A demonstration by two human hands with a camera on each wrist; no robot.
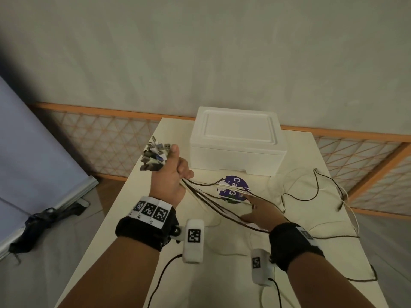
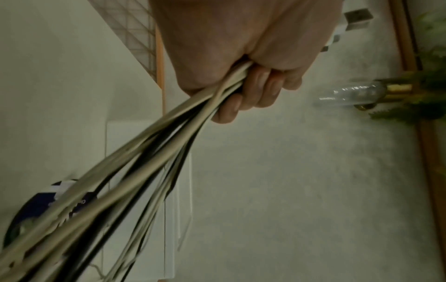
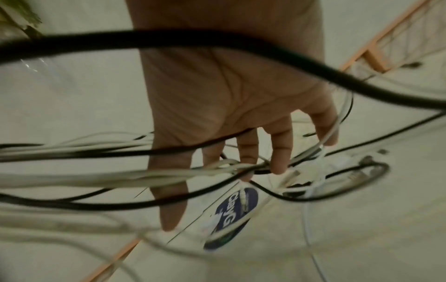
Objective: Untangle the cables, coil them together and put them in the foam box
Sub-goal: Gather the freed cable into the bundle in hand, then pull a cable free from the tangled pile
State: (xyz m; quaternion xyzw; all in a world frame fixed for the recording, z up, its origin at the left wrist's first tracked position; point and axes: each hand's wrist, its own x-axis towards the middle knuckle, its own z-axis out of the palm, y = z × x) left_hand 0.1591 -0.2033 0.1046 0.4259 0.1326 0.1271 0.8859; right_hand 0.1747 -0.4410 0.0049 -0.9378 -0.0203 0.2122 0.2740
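two hands point(image 1: 171, 174) point(image 1: 262, 212) among cables point(image 1: 213, 203)

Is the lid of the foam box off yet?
No, the foam box at the far end of the table has its lid on.

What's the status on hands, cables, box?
Left hand grips cables near plugs. Right hand open, fingers combing strands. Foam box lid on.

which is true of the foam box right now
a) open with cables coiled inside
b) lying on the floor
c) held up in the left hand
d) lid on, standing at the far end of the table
d: the foam box stands at the far end of the table with its lid on, while the left hand grips the cables by their plug ends, outside the box.
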